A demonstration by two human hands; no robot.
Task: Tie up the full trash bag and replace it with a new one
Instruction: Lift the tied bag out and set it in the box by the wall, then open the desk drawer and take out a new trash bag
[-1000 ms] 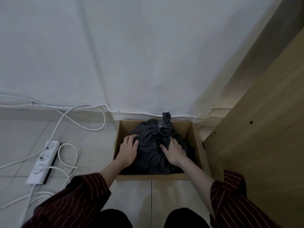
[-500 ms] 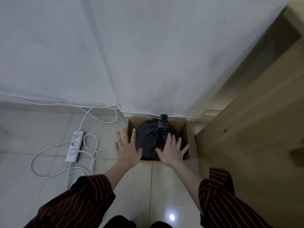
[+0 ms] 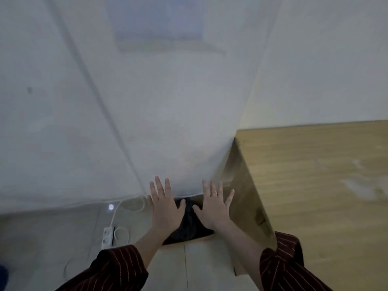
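Head has come up and back since half a second ago, so both hands have pulled away from the bag and the cardboard box [image 3: 195, 240] now sits small and low in view. Left of the box, a power strip [image 3: 107, 237] and a looped white cable [image 3: 117, 208] lie on the tiled floor. Left hand [image 3: 165, 208] is over the box's left side, fingers straight and spread, holding nothing. Black trash bag [image 3: 189, 219] sits inside the box, showing only as a dark strip between the two hands. Right hand [image 3: 214, 208] is over the box's right side, also flat, spread and empty, with a ring on one finger. Wooden cabinet [image 3: 315, 185] stands right of the box. My read: tying is done, since the knot showed earlier. Still left: lift the bag out and fit a new one. No fresh bag in view. Hands cover most of the bag and the box walls. Knot isn't resolvable now, and the frame is motion-blurred. Can't tell if either hand touches anything.
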